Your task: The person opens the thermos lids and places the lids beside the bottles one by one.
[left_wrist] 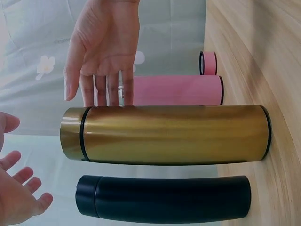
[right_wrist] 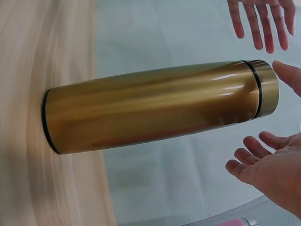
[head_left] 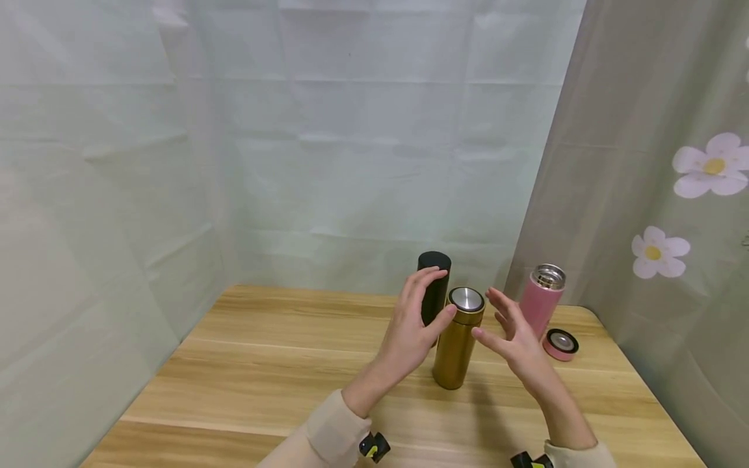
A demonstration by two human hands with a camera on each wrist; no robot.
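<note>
A gold thermos bottle (head_left: 453, 354) stands upright on the wooden table with its silver-topped lid on. On its left side my left hand (head_left: 404, 331) is held up near the lid, fingers spread and loosely bent. My right hand (head_left: 521, 348) mirrors it on the other side, thumb and fingers apart. The right wrist view shows both hands around the gold lid (right_wrist: 269, 89) with space between fingers and metal. Behind the left hand rises a black thermos bottle (head_left: 434, 299), partly covered by it in the head view.
At the right stands a pink thermos bottle (head_left: 539, 304), its steel mouth uncovered. A pink lid (head_left: 560, 346) lies beside it on the table (head_left: 281, 364). Pale cloth (head_left: 363, 169) hangs behind and left, and a flower-patterned curtain (head_left: 620, 162) hangs on the right.
</note>
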